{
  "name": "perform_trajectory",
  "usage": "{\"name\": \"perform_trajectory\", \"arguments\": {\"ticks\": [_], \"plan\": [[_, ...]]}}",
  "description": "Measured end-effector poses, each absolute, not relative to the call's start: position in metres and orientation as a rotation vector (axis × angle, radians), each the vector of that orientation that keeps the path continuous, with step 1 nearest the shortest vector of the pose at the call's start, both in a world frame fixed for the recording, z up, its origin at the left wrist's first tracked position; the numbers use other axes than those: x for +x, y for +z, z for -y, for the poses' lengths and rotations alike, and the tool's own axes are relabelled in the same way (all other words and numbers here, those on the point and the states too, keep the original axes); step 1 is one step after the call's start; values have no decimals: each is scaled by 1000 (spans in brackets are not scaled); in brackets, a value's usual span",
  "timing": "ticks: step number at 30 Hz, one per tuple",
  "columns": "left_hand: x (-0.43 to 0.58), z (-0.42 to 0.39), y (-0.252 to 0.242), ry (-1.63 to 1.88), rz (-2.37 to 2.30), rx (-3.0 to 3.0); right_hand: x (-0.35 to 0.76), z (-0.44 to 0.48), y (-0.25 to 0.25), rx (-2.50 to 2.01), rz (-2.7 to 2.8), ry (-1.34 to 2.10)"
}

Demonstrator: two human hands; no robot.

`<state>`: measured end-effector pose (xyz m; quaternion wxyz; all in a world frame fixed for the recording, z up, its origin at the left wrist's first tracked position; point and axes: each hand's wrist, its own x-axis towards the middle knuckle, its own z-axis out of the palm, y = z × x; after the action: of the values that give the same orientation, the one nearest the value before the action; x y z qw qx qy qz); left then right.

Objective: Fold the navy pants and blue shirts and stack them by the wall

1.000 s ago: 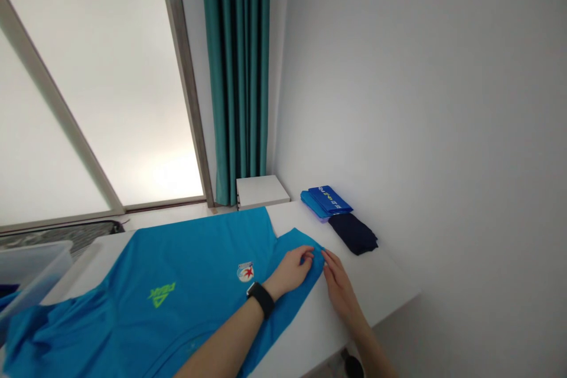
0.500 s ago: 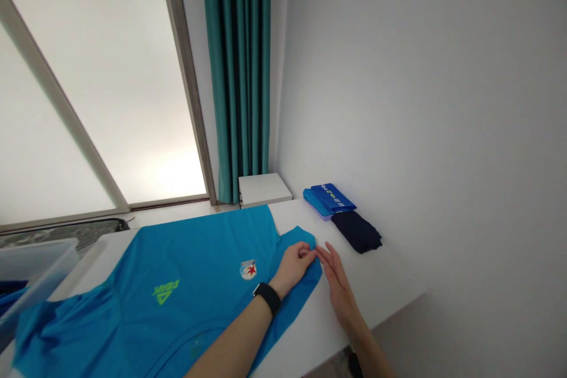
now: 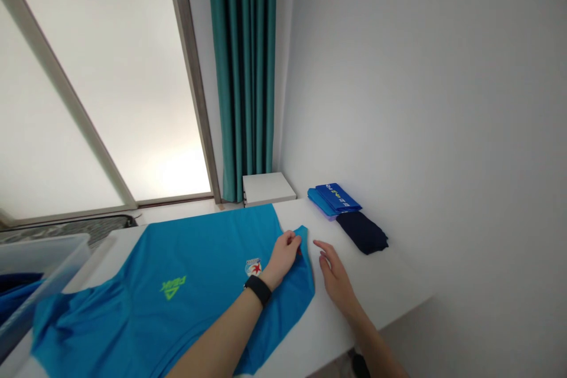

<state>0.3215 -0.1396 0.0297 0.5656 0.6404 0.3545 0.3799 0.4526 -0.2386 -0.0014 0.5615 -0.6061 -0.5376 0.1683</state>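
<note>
A bright blue shirt (image 3: pixel 204 260) with a green print and a round badge lies spread on the white table (image 3: pixel 381 295). My left hand (image 3: pixel 283 254), with a black watch at the wrist, pinches the cloth of the sleeve on the right side and folds its edge inward. Just right of that sleeve, my right hand (image 3: pixel 334 274) is held over the table with its fingers apart, touching no cloth. The sleeve at the lower left is wrinkled.
Folded blue clothes (image 3: pixel 339 198) and a dark navy folded cloth (image 3: pixel 362 232) lie by the wall. At the left stands a clear plastic bin (image 3: pixel 66 266) with dark blue cloth inside. A white cabinet (image 3: pixel 268 188) is beyond the table, near a green curtain (image 3: pixel 243 82).
My left hand has drawn the sleeve edge leftward. My right hand has come away from the cloth, and its fingers have spread. The view has shifted slightly.
</note>
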Motion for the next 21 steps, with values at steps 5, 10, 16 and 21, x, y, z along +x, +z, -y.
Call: {"name": "perform_trajectory", "arguments": {"ticks": [5, 10, 16, 21], "plan": [[300, 121, 39, 910, -843, 1643, 453, 183, 25, -1400, 1540, 383], [281, 107, 42, 906, -826, 1707, 449, 138, 35, -1440, 1671, 532], [269, 99, 39, 934, -881, 1661, 443, 124, 45, -1401, 1753, 619], [260, 103, 30, 920, -985, 1684, 431, 119, 61, -1354, 1796, 685]]}}
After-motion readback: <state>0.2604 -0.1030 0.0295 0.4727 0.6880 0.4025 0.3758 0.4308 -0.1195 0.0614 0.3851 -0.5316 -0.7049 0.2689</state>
